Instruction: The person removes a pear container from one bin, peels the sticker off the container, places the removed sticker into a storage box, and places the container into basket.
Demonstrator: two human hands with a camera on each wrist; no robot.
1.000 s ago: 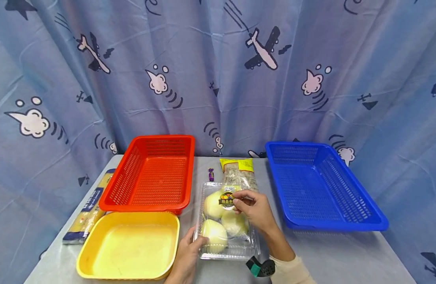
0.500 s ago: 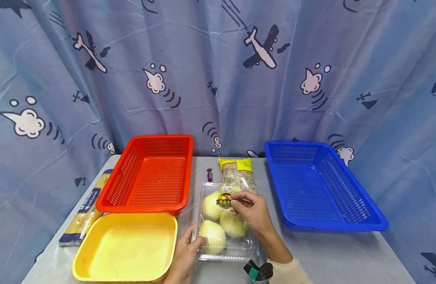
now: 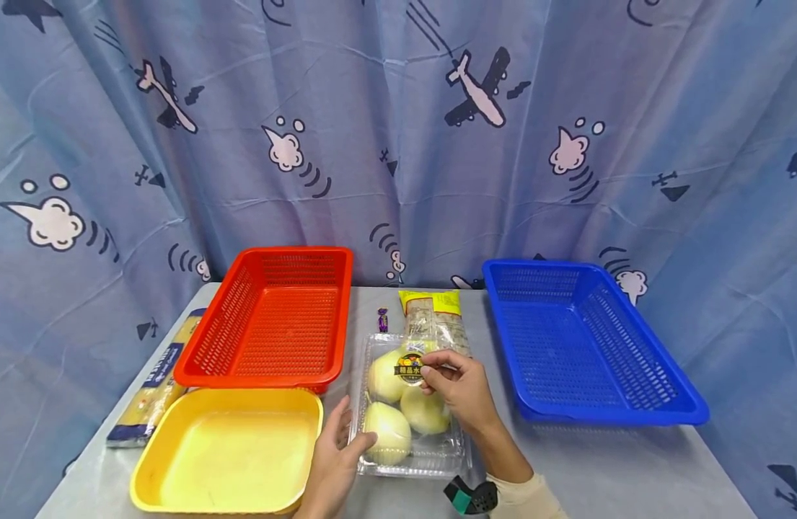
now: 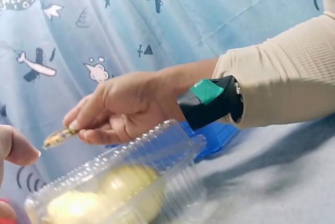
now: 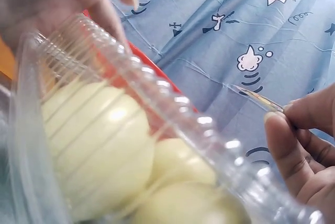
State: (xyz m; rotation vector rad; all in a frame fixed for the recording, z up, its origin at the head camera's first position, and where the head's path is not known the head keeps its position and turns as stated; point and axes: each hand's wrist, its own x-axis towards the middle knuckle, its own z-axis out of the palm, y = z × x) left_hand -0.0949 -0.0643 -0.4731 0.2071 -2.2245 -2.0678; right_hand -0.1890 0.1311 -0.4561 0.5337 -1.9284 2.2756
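From head: looks fwd + down, farthest off, over table (image 3: 619, 468) to far curtain (image 3: 398, 151). From L wrist: looks low + close over box (image 4: 131, 169), facing right/far at R hand (image 4: 125, 106), w/ blue basket (image 4: 217, 137) behind. From R wrist: nearest to box, facing left/far past it to L hand (image 5: 57, 4) + red basket (image 3: 258, 380). Shares box, sticker (image 4: 59, 138) + curtain across all 3.

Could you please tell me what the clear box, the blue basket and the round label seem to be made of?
Clear box: thin, glossy plastic; the fruit shows through and ribbed edges glint.
Blue basket: probably moulded plastic, slight sheen, with regular perforations.
Round label in the right hand: thin edge-on, printed, perhaps coated paper or plastic film; I cannot tell which.
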